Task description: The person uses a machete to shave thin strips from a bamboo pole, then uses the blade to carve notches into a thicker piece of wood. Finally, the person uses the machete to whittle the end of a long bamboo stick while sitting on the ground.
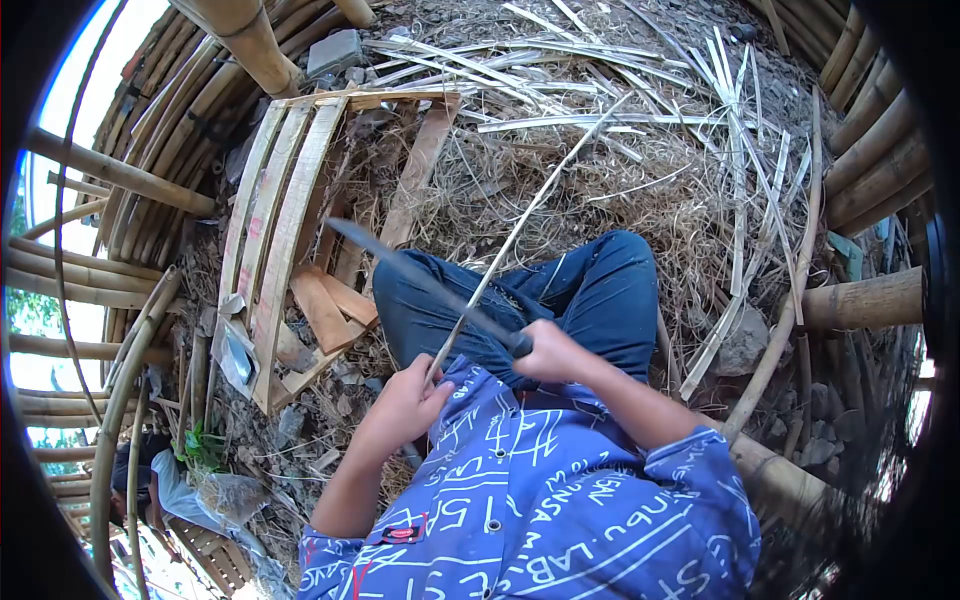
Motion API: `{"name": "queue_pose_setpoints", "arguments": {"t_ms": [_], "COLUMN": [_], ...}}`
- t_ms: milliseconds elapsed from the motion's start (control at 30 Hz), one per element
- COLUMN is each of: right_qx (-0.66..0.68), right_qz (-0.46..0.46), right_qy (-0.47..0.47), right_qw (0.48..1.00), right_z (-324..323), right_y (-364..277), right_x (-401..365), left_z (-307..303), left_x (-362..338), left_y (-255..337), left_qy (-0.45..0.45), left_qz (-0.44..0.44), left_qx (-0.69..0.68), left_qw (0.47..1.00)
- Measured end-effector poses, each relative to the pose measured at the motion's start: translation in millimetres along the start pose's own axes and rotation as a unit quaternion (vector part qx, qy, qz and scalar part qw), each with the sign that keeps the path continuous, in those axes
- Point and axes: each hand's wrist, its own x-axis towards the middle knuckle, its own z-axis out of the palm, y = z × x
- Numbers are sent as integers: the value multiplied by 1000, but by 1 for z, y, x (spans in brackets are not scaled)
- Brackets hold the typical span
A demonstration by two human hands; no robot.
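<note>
My left hand is closed around the lower end of a long, thin bamboo strip, which runs up and away to the right over my lap. The handle of a long-bladed knife is gripped in my right hand. Its blade points up and left, crossing the strip in this view a little above my left hand. Beneath both lie my crossed legs in dark trousers, dusted with small shavings.
Curly shavings and split bamboo strips cover the ground ahead. A wooden pallet stands to the left, with a wood block by it. Bamboo poles frame both sides. Another person is at lower left.
</note>
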Motion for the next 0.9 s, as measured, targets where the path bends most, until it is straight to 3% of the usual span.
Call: {"name": "queue_pose_setpoints", "arguments": {"t_ms": [167,433,567,633,733,900], "right_qx": [-59,-272,-172,-214,-198,-106], "right_qz": [13,31,197,198,158,46], "right_qy": [-5,63,176,226,198,66], "right_qw": [998,960,949,930,947,991], "right_z": [11,-22,-93,-120,-113,-34], "right_y": [-22,-25,34,47,28,-10], "right_x": [1,9,32,37,27,3], "left_z": [10,4,-11,-7,-6,3], "left_x": [4,-5,-38,-40,-30,-10], "left_y": [-11,5,2,6,6,10], "left_qy": [34,4,-32,-35,-27,16], "left_qz": [48,42,34,29,19,22], "left_qx": [3,24,-4,-25,-31,26], "left_qw": [998,999,999,999,999,999]}}
